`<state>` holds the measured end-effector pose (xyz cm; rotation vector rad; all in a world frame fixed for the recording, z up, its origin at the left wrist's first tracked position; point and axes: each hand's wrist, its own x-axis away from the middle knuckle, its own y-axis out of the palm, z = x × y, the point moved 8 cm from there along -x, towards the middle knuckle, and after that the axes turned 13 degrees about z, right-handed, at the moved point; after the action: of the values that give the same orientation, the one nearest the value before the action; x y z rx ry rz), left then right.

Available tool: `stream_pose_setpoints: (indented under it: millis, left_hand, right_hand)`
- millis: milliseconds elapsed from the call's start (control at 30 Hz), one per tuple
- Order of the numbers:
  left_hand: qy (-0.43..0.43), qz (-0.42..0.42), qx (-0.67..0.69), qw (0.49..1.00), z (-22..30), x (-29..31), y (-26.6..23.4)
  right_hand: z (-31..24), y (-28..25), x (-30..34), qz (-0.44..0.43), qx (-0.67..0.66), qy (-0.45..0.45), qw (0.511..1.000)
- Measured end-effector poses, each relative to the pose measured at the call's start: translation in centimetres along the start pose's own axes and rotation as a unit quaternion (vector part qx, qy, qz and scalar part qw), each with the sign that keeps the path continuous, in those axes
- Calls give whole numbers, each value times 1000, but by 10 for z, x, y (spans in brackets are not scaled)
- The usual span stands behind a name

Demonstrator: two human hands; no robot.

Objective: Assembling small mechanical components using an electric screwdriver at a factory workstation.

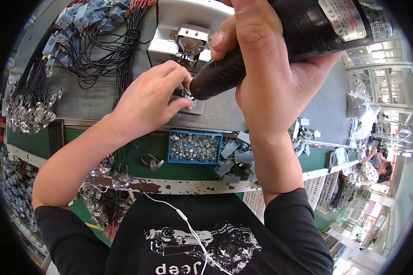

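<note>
My right hand [270, 87] is wrapped round a black power screwdriver [303, 32], which slants down to the left. Its tapered nose ends right at the fingertips of my left hand [151, 91]. There the left thumb and fingers pinch a small shiny metal part [188, 95], mostly hidden by the fingers and the nose. The part sits over a small metal base plate [197, 109] on the grey worktop. Just behind stands a white machine frame [163, 39] with a metal clamp mechanism [192, 41].
A blue tray [170, 149] of small metal pieces lies near the front edge, beside grey plastic housings [236, 153]. Black cables [101, 55] with grey switches [85, 16] and round metal ends [32, 112] pile up at left. Another person [376, 172] is far right.
</note>
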<state>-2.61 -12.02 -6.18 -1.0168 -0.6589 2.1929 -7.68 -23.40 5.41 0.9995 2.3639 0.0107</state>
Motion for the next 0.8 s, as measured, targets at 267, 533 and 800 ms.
stream_pose_setpoints:
  millis: [267,533,800]
  left_hand:
    - [-27,-16,8,999,-3,0,3]
    - [-53,-33,20,998,-2,2,4]
    - [12,-41,-21,999,-1,2,6]
  right_hand:
    - [4,-2,-1,-2,30,12,999]
    - [10,-10,-2,1,60,26,998]
    - [5,4,7,-43,16,79,996]
